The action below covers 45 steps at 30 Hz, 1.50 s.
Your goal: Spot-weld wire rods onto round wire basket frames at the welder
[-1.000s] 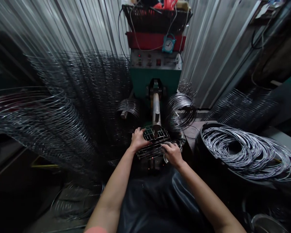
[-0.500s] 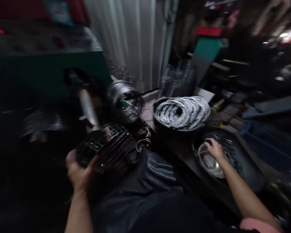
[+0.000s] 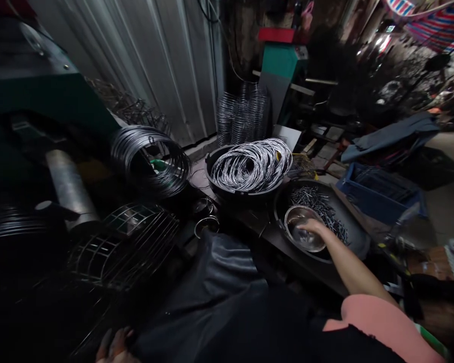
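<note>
My right hand (image 3: pixel 312 227) is resting in the metal bowl (image 3: pixel 295 233), right of frame; my left hand (image 3: pixel 115 349) is showing lower left (whether either's pinching anything, I can't make out). Loose metal pieces (image 3: pixel 328 216) are lying alongside; leaning on the rim could be tipping it.

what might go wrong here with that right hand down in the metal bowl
The right hand might tip the bowl, which sits in a dark tub beside loose metal pieces, and mix the contents.

Those thin pieces lie close to bare skin, so a scratch or prick seems possible.

The wire cage by the machine's metal arm has no hand on it, so it could perhaps shift if bumped.
</note>
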### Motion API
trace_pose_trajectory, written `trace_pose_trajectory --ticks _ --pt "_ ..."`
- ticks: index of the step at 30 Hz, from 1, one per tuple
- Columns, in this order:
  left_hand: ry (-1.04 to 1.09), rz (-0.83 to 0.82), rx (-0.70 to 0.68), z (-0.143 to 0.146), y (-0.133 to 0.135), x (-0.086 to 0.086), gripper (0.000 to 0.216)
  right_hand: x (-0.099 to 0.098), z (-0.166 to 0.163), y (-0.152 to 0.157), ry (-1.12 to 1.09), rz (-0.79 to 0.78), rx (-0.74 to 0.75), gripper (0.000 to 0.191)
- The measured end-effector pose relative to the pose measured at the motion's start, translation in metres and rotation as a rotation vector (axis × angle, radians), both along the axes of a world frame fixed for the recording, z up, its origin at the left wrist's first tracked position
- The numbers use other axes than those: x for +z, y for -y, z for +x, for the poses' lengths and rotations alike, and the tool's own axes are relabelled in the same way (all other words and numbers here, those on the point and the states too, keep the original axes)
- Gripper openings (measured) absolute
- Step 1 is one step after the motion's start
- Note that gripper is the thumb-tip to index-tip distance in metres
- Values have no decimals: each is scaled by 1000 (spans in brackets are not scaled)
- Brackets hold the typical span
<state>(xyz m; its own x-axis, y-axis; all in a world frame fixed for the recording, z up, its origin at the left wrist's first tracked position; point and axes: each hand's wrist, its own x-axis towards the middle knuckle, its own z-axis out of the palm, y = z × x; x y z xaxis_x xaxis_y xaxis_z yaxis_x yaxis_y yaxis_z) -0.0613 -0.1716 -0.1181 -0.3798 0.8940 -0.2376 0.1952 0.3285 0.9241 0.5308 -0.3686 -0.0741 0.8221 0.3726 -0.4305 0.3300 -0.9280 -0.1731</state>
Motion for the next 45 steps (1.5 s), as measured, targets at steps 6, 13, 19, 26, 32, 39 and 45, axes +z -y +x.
trace_pose_trajectory --ticks 6,13,19,26,32,39,45 --pt "-106 -62 26 16 -4 0 51 -10 -15 4 39 63 -64 43" --pt "-143 -90 -22 17 -1 6 61 -18 -25 2 18 139 -169 27" --pt "-204 -98 -51 17 -1 5 66 -20 -53 -20 -129 341 -176 9" --pt "-216 -90 -72 20 -1 13 61 5 -62 -24 -462 570 -234 18" --pt "-182 -70 -73 20 -6 2 61 40 -58 -33 -564 845 -232 7" --pt "-83 96 -73 22 -25 -22 74 36 -133 -131 -1023 1284 -103 29" --pt "-323 401 -70 13 -75 23 76 -26 -226 -170 -776 1120 425 30"
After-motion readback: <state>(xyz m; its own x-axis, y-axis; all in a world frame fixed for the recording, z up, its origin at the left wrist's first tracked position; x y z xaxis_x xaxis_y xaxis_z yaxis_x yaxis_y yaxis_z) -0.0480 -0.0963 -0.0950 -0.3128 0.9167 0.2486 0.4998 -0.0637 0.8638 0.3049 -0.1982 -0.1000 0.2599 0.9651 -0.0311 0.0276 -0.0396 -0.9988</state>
